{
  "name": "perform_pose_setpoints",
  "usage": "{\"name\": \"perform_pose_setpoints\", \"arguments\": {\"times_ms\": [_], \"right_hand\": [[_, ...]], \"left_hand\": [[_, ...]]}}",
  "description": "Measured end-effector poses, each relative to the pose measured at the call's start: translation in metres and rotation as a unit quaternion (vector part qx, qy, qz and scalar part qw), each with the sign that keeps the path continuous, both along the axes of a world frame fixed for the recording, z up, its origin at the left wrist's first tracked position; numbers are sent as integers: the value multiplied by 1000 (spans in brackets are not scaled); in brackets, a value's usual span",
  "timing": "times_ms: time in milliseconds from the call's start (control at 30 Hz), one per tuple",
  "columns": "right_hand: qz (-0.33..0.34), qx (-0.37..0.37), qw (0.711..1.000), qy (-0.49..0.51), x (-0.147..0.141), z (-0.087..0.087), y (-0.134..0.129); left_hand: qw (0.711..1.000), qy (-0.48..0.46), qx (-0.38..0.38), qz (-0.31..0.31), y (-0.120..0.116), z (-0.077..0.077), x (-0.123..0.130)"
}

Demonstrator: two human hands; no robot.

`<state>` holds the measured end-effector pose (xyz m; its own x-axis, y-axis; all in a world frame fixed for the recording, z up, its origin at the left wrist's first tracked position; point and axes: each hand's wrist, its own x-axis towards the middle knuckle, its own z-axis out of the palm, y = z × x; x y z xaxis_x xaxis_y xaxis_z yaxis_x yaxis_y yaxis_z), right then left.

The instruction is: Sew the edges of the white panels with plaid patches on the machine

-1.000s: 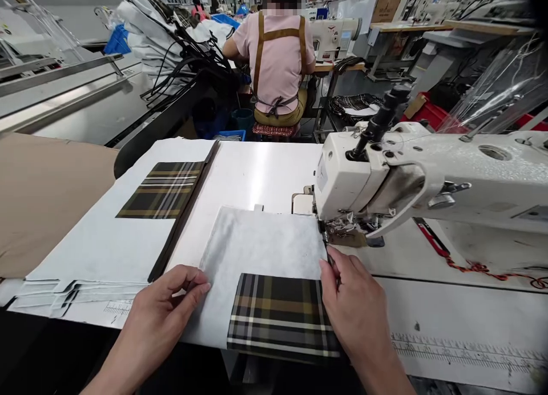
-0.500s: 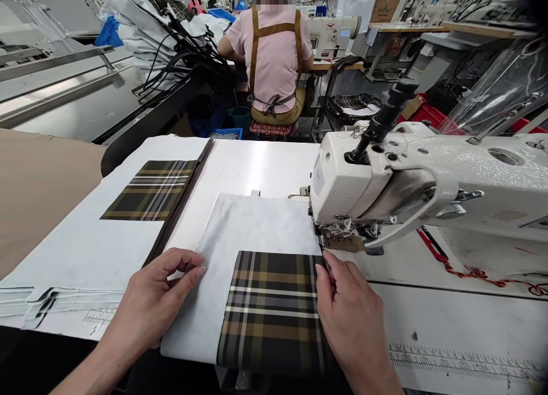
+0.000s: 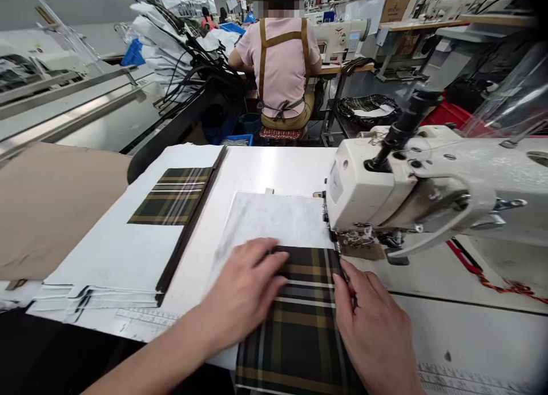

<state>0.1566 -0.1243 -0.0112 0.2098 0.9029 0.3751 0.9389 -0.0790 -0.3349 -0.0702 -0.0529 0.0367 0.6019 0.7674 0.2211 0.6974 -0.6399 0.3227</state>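
Observation:
A dark plaid piece lies over a pale white sheet, its upper right corner beside the needle area of a white sewing machine. My left hand rests on the plaid piece's left part, fingers bent and slightly apart, pinching nothing that shows. At the right edge of the plaid, just below the machine's presser area, my right hand pinches the fabric edge between thumb and forefinger. To the left is a stack of white sheets with a plaid patch and a dark strip along its right side.
Brown material lies at the far left. Ahead, a person in a pink shirt sits with back turned, near a heap of white pieces and black straps. A red and black cord lies below the machine arm.
My left hand has moved right, from the white sheet's left edge onto the plaid piece. The plaid now extends lower in view. The whole view has shifted, and my right hand still holds the edge.

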Motion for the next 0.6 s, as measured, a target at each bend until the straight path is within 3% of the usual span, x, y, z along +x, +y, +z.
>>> {"name": "perform_pose_setpoints", "arguments": {"times_ms": [67, 167, 600], "right_hand": [[-4, 7, 1000, -4, 0, -2, 0], [0, 0, 1000, 2, 0, -2, 1], [6, -10, 1000, 12, -1, 1, 2]], "left_hand": [[994, 26, -4, -107, 10, -2, 29], [983, 46, 6, -178, 25, -7, 56], [979, 53, 38, -194, 34, -13, 64]]}}
